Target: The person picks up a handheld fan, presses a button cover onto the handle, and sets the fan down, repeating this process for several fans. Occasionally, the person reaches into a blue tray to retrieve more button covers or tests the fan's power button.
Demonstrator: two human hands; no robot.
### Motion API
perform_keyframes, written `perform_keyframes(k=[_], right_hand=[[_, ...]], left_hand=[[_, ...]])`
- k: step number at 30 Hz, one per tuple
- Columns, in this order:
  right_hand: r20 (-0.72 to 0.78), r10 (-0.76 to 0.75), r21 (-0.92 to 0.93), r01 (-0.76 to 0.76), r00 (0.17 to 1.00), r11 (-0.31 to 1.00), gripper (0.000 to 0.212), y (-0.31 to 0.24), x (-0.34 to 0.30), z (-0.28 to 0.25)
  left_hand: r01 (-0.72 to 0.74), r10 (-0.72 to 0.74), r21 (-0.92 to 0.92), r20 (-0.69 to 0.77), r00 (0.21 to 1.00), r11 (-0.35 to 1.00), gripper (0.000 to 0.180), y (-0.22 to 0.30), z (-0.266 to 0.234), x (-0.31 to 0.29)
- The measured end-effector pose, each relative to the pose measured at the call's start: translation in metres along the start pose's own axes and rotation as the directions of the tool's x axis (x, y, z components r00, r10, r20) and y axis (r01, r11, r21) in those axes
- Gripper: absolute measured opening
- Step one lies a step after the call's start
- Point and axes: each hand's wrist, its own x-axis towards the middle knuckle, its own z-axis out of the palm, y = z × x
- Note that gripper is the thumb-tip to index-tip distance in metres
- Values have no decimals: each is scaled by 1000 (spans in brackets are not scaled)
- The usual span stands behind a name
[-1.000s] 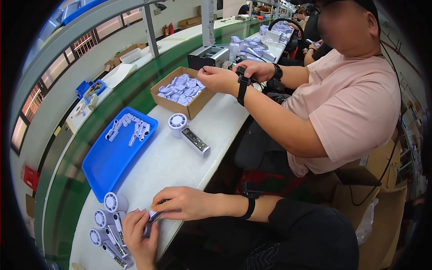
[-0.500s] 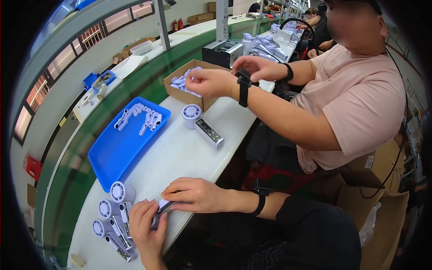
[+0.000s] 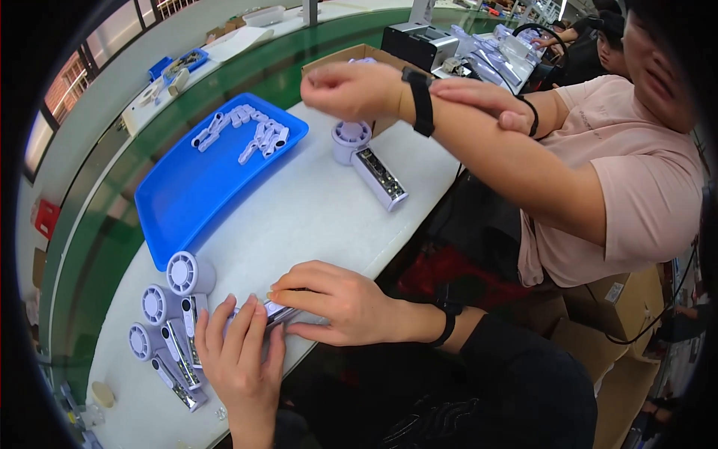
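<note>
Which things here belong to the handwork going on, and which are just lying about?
Likely in the work: lilac piece, held by left hand and right hand; three nearby lilac fans; blue tray; small lilac parts.

Seemingly lying about: pale oval piece; cardboard box.

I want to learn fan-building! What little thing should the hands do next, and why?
Perhaps the right hand should press the small lilac piece onto the fan handle: that hand is right on it, the left hand holds the handle too, and the three handheld fans nearby seem to have similar pieces.
</note>
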Motion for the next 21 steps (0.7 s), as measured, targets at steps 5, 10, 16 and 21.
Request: perform_keyframes(k=[5, 10, 16, 21], right_hand=[[4, -11, -102, 11, 1000, 995, 48, -6, 3, 2], [8, -25, -158, 26, 1000, 987, 50, -8, 0, 3], [43, -89, -94, 93, 995, 991, 47, -1, -8, 4], [-69, -80, -76, 74, 994, 994, 47, -12, -25, 5]], left_hand=[[91, -97, -89, -65, 993, 992, 39, 3, 11, -5], [98, -112, -131, -105, 988, 987, 44, 5, 18, -11], [63, -69, -52, -108, 992, 997, 55, 6, 20, -25], [176, -234, -249, -226, 946, 952, 57, 27, 3, -29]])
